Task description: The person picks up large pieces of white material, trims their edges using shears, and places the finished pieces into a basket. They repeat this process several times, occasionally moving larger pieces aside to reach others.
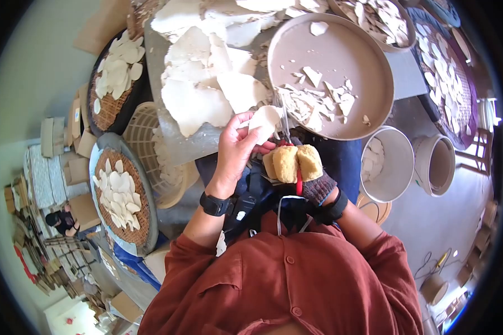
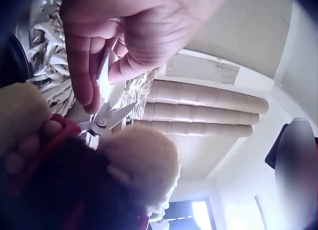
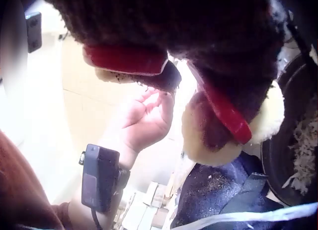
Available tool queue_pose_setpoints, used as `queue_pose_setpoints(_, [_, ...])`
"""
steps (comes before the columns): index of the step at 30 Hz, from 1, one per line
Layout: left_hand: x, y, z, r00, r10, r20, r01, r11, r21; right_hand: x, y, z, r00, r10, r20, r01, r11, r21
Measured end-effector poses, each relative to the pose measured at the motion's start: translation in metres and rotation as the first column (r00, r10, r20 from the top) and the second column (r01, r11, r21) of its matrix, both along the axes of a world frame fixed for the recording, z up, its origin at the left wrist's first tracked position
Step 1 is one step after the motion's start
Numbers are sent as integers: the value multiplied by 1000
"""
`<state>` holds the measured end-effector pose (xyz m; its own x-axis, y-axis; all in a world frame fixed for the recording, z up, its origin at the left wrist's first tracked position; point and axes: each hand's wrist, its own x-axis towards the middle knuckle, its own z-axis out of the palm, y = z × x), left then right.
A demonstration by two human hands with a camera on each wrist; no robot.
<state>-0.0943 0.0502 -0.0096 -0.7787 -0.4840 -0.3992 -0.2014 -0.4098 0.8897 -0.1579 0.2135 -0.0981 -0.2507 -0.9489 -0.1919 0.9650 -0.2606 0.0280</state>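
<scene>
Between its thumb and fingers my left hand [image 1: 235,151] pinches a thin, off-white rounded sheet piece [image 1: 266,118]. My right hand [image 1: 320,188] wears a dark knitted glove with thick yellow sponge-like pads [image 1: 285,164] and grips red-handled scissors. Up close in the left wrist view, the scissors [image 2: 103,121] have their metal blades parted, just below the piece's edge. In the right wrist view the red handles [image 3: 126,60] run along the glove, and the blades are hidden. Both hands are in front of the body, near the rim of a round shallow tray [image 1: 341,42] with white scraps.
Large torn off-white sheets [image 1: 195,84] lie on the metal table left of the tray. Woven trays of oval pieces [image 1: 117,192] stand to the left, beside a slatted basket [image 1: 142,131]. To the right are a white bucket [image 1: 394,167] with pieces and another bucket [image 1: 435,167].
</scene>
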Motion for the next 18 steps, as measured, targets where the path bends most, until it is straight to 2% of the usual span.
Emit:
queue_pose_setpoints(1, [-2,4,1,1000,-23,2,23,1000,15,-8,-2,22,972,66,224,-76,996,38])
queue_pose_setpoints(3, [-8,9,-3,1000,-11,-16,11,1000,0,-8,10,11,990,-28,-139,31,999,21])
queue_pose_setpoints(4, [-11,10,-7,999,22,-35,-23,999,-30,-8,15,4,946,-73,-315,77,997,-1])
queue_pose_setpoints(6, [-18,18,-12,989,122,-88,-133,984,-120,-10,22,-3,789,2,-614,129,977,169])
queue_pose_setpoints(9, [-36,33,-26,929,288,-231,-322,938,-127,-12,29,-1,667,76,-742,181,948,261])
queue_pose_setpoints(10, [-40,34,-27,932,288,-220,-314,945,-94,-13,32,0,451,174,-875,224,927,300])
queue_pose_setpoints(13, [-50,38,-24,951,244,-188,-264,961,-86,-17,41,5,224,304,-926,308,879,363])
queue_pose_setpoints(16, [-54,30,-30,981,138,-133,-160,972,-169,-18,49,4,212,309,-927,346,864,367])
queue_pose_setpoints(18, [-56,29,-29,982,134,-136,-157,971,-181,-18,48,2,230,318,-920,372,845,385])
